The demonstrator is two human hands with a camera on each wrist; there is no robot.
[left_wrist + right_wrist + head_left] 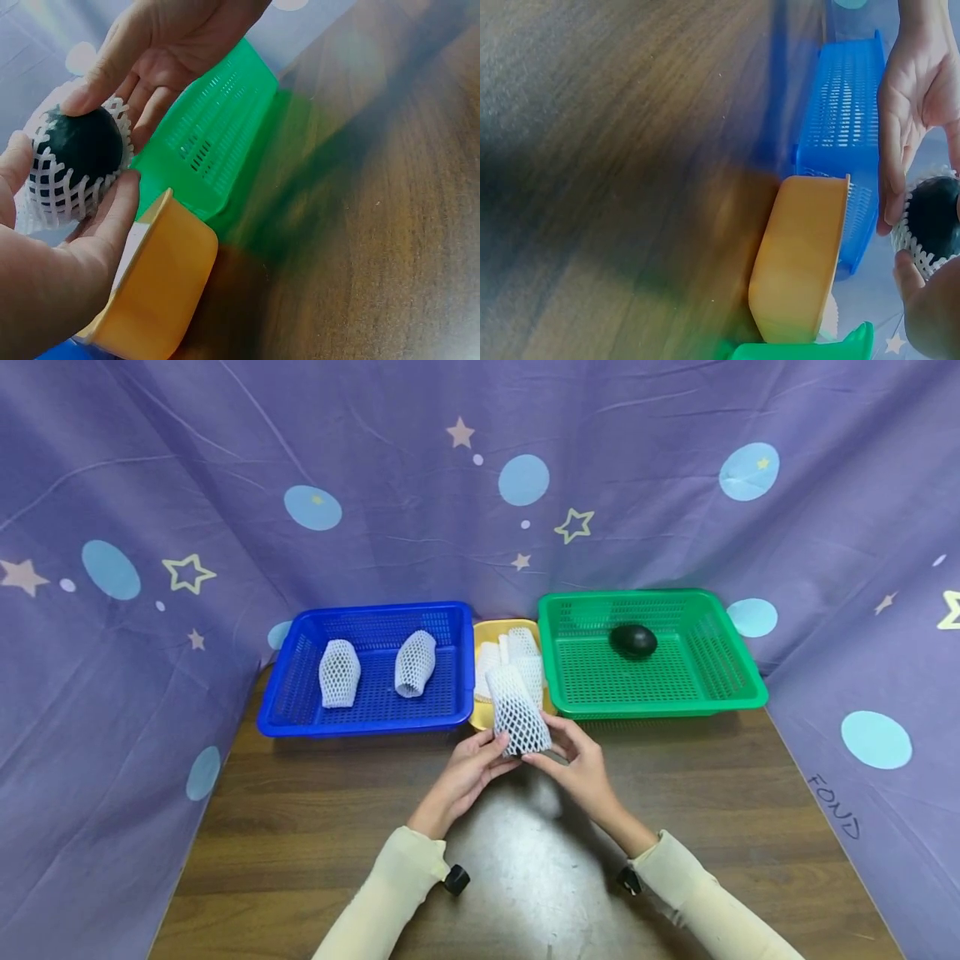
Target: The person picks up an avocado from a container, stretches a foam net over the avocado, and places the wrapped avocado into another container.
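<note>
A white foam net sleeve (517, 710) is held up in front of the yellow bin by both hands. Inside its near end sits a dark, smooth oval fruit (86, 140), still bare at the end that faces me. My left hand (470, 770) holds the sleeve from the left, thumb on the netting and fingers underneath. On the other side my right hand (576, 766) grips the sleeve's near end, its thumb (105, 79) pressing on the fruit's exposed end. The net's mesh is stretched wide around the fruit and narrower toward the far end.
Behind the hands, the yellow bin (482, 717) contains several white foam sleeves (528, 664). To its left, a blue basket (367, 724) holds two netted objects (340, 672). The green basket (652, 706) on the right has one dark oval fruit (633, 641). A purple curtain (420, 468) hangs behind.
</note>
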